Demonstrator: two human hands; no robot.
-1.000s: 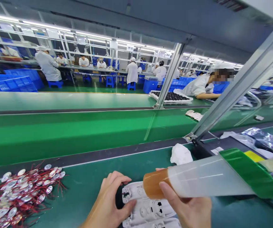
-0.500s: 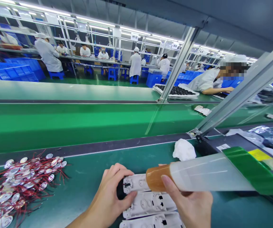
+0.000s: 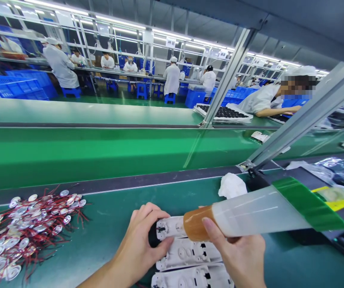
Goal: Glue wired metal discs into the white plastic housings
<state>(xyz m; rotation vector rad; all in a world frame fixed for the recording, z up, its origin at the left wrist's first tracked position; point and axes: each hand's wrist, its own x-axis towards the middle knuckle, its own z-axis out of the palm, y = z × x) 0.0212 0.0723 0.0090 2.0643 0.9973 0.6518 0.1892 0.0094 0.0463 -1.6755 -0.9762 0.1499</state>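
Note:
My left hand (image 3: 143,238) grips the left end of a white plastic housing (image 3: 171,227), thumb in front and fingers behind. A dark piece shows at that end, under my fingers. In my right hand (image 3: 242,256) is a thick translucent tube (image 3: 258,212) with a brown section at its left end and a green band on its right part. The tube's left end lies over the right part of the housing and hides it. More white housings (image 3: 186,254) lie in a row just below, nearer to me, partly covered by my right hand.
Metal discs with red wires (image 3: 24,228) lie heaped at the left. Behind the tube are a crumpled white wad (image 3: 232,186) and a dark box (image 3: 297,176). A slanted metal post (image 3: 297,120) rises at the right. Beyond the green belt (image 3: 84,152) a co-worker (image 3: 264,100) leans over trays.
The tube's right end has swung slightly left and up, while its left end stays over the housing. My left hand keeps its hold. The whole view has shifted slightly.

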